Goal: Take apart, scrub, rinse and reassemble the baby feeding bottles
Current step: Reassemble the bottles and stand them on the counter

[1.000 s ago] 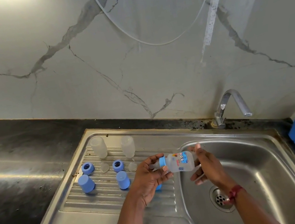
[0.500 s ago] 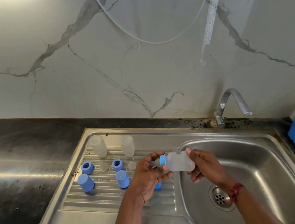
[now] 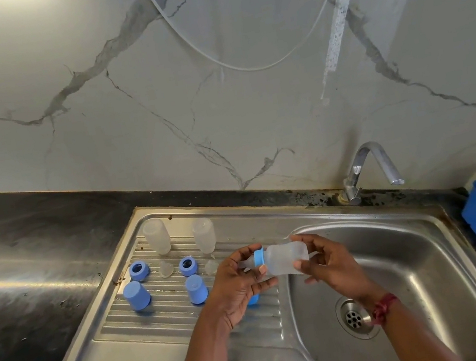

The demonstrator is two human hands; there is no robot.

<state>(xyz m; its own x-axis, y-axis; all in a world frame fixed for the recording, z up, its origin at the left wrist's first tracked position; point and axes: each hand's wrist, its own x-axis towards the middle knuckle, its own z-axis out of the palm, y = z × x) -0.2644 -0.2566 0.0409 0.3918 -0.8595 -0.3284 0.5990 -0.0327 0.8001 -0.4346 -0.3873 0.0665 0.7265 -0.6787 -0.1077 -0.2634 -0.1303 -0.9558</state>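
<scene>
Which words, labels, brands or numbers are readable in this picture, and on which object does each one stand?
None can be read.
The held bottle, gripped by the left hand and the right hand, shows a plain frosted side.
The two bottles, blue rings and blue caps on the drainboard, and the tap, carry no visible print.

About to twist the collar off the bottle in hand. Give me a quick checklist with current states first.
1. Right hand holds bottle by its body: ok.
2. Left hand pinches collar: ok.
3. Cap off nipple: ok.
4. Tap not running: ok, no stream seen.
5. Bare drainboard spot for the parts: ok.
6. Collar already loosened: cannot tell.
</scene>
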